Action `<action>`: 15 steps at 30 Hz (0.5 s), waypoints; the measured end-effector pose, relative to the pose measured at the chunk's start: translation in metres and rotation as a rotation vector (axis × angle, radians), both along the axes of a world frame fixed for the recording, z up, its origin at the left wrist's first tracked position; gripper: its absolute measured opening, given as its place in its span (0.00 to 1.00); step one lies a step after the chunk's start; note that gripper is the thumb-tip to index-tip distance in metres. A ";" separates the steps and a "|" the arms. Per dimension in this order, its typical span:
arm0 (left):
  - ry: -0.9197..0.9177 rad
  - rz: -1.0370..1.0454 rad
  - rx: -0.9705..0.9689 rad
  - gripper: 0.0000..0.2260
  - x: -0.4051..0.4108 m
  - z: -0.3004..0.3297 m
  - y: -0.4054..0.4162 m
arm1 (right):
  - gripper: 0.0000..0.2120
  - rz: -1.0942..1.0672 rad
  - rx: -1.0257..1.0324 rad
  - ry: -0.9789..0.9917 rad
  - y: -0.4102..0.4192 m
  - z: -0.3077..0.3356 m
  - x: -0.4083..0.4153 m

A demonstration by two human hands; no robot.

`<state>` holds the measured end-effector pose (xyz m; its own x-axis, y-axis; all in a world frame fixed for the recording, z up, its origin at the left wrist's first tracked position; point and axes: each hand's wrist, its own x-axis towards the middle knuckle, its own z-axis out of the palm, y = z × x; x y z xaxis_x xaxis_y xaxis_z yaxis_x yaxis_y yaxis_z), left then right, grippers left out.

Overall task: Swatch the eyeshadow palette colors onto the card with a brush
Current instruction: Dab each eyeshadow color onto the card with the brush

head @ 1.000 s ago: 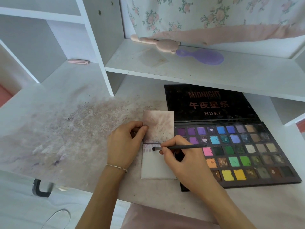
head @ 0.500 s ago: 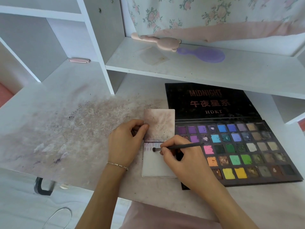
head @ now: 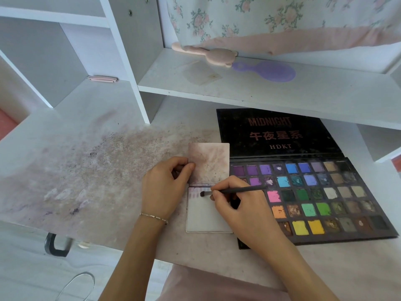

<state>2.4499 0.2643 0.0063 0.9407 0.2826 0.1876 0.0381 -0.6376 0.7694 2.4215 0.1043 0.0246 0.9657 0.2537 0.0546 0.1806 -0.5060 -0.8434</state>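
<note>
At mid-left of the frame the bench [head: 86, 170] is matte white, dusted with mauve powder. Left of centre, the left hand [head: 165, 187] pinches the edge of the stained upper card [head: 209, 162], its grip closed on that thin, light sheet, which would likely slide if freed. Just below, the white card [head: 204, 216] lies flat with faint purple strokes along its top. The right hand [head: 240, 207] holds the slim, rigid brush [head: 232, 191] near the ferrule, soft tip touching the card. At right the eyeshadow palette [head: 314, 198] lies open; its pressed pans look crumbly.
</note>
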 end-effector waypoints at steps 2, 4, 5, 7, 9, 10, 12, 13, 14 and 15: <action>0.000 0.002 0.003 0.04 0.000 0.000 0.000 | 0.04 0.004 -0.006 -0.003 0.000 0.000 0.000; -0.002 0.003 0.002 0.04 0.000 0.000 0.000 | 0.04 0.017 -0.005 0.007 0.000 0.000 -0.001; 0.000 0.003 0.002 0.04 0.000 0.000 0.000 | 0.04 0.020 -0.005 0.008 0.000 0.000 -0.001; 0.006 0.000 0.002 0.04 0.000 0.000 0.000 | 0.04 0.016 -0.011 -0.002 0.000 0.000 0.000; 0.007 0.001 0.003 0.04 0.000 0.000 0.000 | 0.04 0.006 -0.011 -0.008 0.000 0.000 0.000; 0.005 0.003 0.003 0.04 0.000 0.000 0.000 | 0.04 0.005 -0.006 -0.008 0.000 0.001 0.000; -0.007 -0.001 0.001 0.04 -0.001 0.000 -0.001 | 0.05 0.015 0.003 -0.005 -0.001 0.001 0.000; -0.013 -0.005 0.000 0.04 -0.001 0.000 -0.001 | 0.06 0.022 0.002 -0.001 -0.001 0.001 -0.001; -0.014 -0.008 -0.001 0.03 -0.001 0.000 -0.001 | 0.06 0.026 0.000 0.003 -0.001 0.001 -0.001; -0.012 -0.008 -0.003 0.04 -0.001 0.001 -0.001 | 0.05 0.025 -0.001 0.005 -0.001 0.001 -0.001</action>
<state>2.4493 0.2633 0.0068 0.9406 0.2756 0.1981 0.0238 -0.6358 0.7715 2.4208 0.1034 0.0259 0.9593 0.2782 0.0490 0.1888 -0.5022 -0.8439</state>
